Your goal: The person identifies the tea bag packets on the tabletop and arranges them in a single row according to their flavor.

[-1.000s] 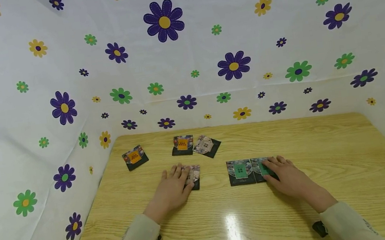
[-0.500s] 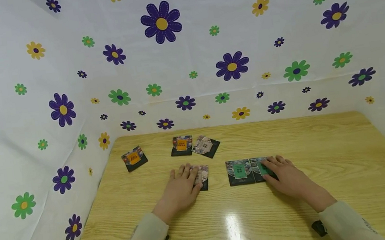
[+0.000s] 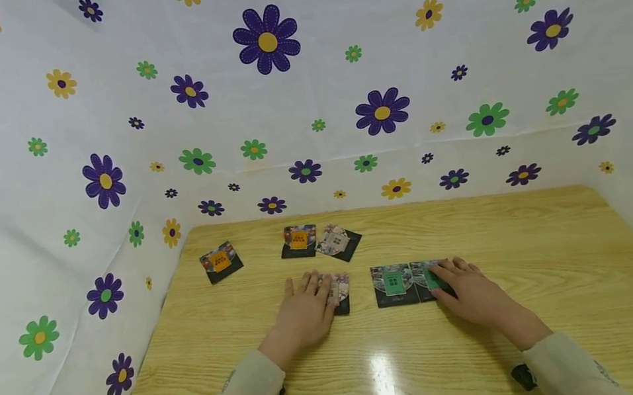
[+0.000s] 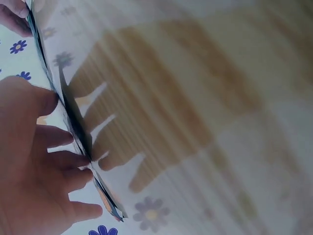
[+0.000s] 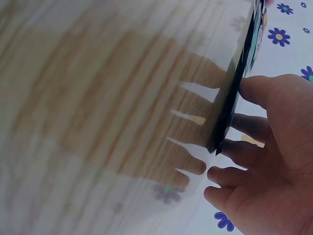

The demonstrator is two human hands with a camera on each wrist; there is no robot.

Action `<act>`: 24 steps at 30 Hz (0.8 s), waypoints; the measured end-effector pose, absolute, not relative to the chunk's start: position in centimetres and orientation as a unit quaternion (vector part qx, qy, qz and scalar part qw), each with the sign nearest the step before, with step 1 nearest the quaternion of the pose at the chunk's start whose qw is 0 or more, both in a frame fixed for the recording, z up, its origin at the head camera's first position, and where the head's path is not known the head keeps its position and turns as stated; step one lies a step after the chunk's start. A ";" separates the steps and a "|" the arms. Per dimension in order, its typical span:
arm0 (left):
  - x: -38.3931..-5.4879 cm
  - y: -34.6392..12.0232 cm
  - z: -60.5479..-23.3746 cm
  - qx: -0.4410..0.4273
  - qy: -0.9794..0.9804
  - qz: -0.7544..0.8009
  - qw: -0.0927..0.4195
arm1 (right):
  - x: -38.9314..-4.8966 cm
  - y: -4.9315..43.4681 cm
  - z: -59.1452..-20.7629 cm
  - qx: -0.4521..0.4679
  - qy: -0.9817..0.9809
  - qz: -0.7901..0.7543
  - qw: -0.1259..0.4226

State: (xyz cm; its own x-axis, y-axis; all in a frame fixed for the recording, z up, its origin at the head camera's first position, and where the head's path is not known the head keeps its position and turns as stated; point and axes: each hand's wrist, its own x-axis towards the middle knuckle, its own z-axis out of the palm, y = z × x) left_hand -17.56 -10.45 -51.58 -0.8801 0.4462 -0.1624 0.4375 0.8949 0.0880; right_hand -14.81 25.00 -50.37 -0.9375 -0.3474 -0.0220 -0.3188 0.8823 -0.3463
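In the head view, my left hand (image 3: 303, 316) rests flat on a small square packet with a pinkish-beige label (image 3: 339, 293), its fingers covering the left part. To the right of a narrow gap lie two green-labelled packets edge to edge: the left one (image 3: 395, 285) is uncovered, and my right hand (image 3: 473, 290) lies over part of the right one (image 3: 425, 278). The left wrist view shows my left hand (image 4: 44, 161) with fingertips touching the thin packets, seen edge-on. My right thumb and fingers (image 5: 252, 125) touch a dark-edged packet (image 5: 230, 98) in the right wrist view.
Farther back on the wooden table (image 3: 507, 232) are an orange-labelled packet (image 3: 221, 261) at the left, another orange one (image 3: 299, 241), and a tilted beige-labelled packet (image 3: 339, 241) beside it. A flower-printed white cloth (image 3: 325, 83) borders the table's back and sides.
My left hand has slid right with the pinkish-beige packet, narrowing the gap to the green-labelled pair. My right hand and its packet have stayed in place.
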 end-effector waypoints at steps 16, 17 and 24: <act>-18.0 -9.8 -51.7 0.227 0.971 0.011 0.074 | -14.7 24.7 -50.1 -0.171 0.970 -0.166 0.040; -18.0 -9.6 -51.7 0.228 0.971 0.006 0.073 | -14.7 24.7 -50.1 -0.171 0.970 -0.166 0.040; -17.9 -8.4 -51.8 0.225 0.972 -0.002 0.074 | -14.7 24.7 -50.3 -0.169 0.971 -0.165 0.041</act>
